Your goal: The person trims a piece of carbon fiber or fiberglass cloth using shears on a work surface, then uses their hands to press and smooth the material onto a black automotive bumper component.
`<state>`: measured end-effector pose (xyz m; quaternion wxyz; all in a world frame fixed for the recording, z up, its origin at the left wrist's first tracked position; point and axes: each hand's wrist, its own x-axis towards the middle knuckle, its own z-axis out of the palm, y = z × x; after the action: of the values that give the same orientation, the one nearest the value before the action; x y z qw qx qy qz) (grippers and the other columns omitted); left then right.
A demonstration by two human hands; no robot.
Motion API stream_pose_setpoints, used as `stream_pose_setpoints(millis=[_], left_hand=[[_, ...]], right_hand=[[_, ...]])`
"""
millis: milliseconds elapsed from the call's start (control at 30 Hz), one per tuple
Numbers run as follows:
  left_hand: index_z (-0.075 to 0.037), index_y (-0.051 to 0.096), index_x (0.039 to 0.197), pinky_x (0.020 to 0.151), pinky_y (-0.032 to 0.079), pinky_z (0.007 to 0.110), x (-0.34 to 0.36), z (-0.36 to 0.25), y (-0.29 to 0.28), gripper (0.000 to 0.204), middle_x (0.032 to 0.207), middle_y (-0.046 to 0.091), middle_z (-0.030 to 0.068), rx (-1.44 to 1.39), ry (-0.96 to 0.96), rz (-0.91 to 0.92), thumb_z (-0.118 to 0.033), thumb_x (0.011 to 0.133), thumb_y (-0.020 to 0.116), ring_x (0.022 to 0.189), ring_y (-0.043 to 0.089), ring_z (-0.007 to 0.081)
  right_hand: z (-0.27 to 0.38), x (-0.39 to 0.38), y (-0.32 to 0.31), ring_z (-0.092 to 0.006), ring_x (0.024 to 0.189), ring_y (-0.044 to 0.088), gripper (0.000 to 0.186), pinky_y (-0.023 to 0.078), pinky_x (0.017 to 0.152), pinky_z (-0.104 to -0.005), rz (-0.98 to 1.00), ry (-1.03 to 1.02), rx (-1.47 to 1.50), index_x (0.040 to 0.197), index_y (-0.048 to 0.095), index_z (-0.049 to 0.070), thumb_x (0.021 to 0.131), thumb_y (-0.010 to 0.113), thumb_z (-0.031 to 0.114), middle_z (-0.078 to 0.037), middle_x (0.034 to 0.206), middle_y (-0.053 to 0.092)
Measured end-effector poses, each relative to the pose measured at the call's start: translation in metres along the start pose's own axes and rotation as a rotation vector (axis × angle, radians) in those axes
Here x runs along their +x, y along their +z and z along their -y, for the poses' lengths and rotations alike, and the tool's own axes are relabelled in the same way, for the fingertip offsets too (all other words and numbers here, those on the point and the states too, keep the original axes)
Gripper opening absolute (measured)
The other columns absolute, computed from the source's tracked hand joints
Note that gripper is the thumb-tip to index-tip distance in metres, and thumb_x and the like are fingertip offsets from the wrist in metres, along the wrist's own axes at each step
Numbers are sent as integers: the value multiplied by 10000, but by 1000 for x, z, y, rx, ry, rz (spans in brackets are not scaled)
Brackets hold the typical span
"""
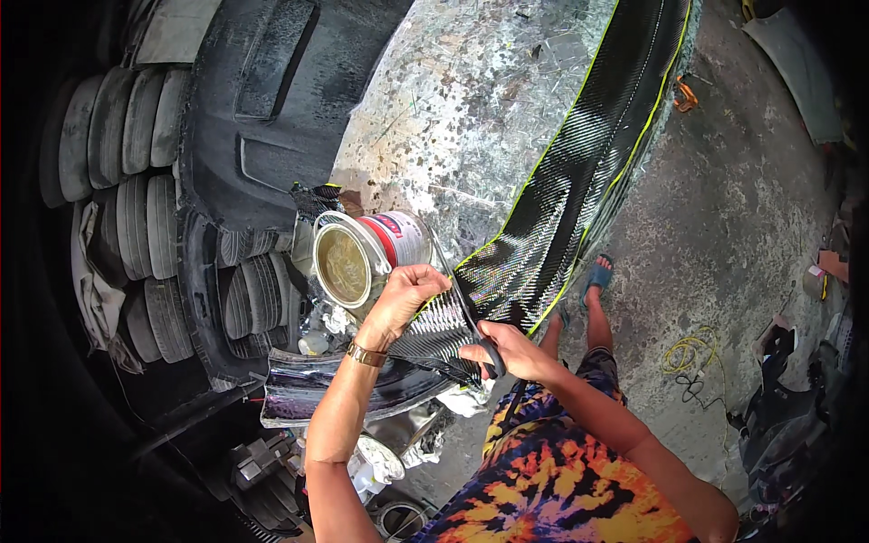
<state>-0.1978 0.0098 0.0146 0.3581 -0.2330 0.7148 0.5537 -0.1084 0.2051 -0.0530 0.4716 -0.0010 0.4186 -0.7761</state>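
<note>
A long strip of black woven carbon fibre cloth (552,213) with yellow-green edges runs from the far right of the worktable down toward me. My left hand (405,300) pinches its near end by the edge, beside a tin can. Black-handled scissors (491,360) are gripped in my right hand (509,350). Their blades reach up and away across the cloth, between my two hands. A flap of the cloth (434,330) hangs on the near side of the blades. How far the blades are parted I cannot tell.
The tin can (412,237) lies tilted toward me on the stained worktable (444,118). A large dark moulded panel (262,109) is at the left, near stacked tyres (136,118). A curved glossy part (317,389) lies below. Orange-handled tool (686,94) and yellow cord (690,353) are at right.
</note>
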Motion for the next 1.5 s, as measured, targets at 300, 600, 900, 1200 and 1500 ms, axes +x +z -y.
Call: stream_pose_setpoints(millis=[300, 600, 900, 1200, 1500], left_hand=[[-33, 651, 842, 578, 409, 181, -9, -3, -4, 17, 756, 633, -18, -30, -36, 43, -47, 833, 650, 635, 534, 36], [-10, 651, 869, 628, 424, 184, -140, -4, -30, 94, 774, 638, -22, -66, 111, 146, -72, 823, 706, 691, 545, 28], [1, 637, 857, 561, 368, 174, -212, 11, 52, 80, 716, 589, -58, 137, 468, 13, -67, 862, 677, 638, 471, 1], [-6, 621, 845, 529, 345, 181, -119, -29, 191, 122, 673, 567, -70, 28, 584, -4, -117, 892, 642, 597, 435, -7], [18, 638, 1032, 665, 468, 207, -28, -114, 353, 367, 837, 660, 42, 290, 435, 240, -283, 839, 721, 721, 591, 83]], right_hand=[[5, -12, 6, -98, 484, 574, 344, 445, 448, -248, 4, -39, 133, 840, 579, 11, 830, 734, 318, -9, 635, 566], [-9, -84, 2, -107, 777, 598, 306, 460, 688, -244, 238, -148, 63, 1029, 491, 37, 917, 631, 285, -41, 861, 587], [-2, -148, 19, -193, 1045, 598, 360, 480, 905, -334, -196, -300, -60, 1087, 488, 35, 820, 725, 79, -124, 1107, 610], [7, -173, -42, -90, 1004, 507, 523, 417, 873, -243, -308, -492, -130, 1162, 486, 23, 754, 793, 136, -21, 1067, 543], [74, -295, -187, -99, 879, 571, 400, 482, 801, -236, -485, -678, 52, 1134, 509, 4, 792, 714, 35, -21, 983, 598]])
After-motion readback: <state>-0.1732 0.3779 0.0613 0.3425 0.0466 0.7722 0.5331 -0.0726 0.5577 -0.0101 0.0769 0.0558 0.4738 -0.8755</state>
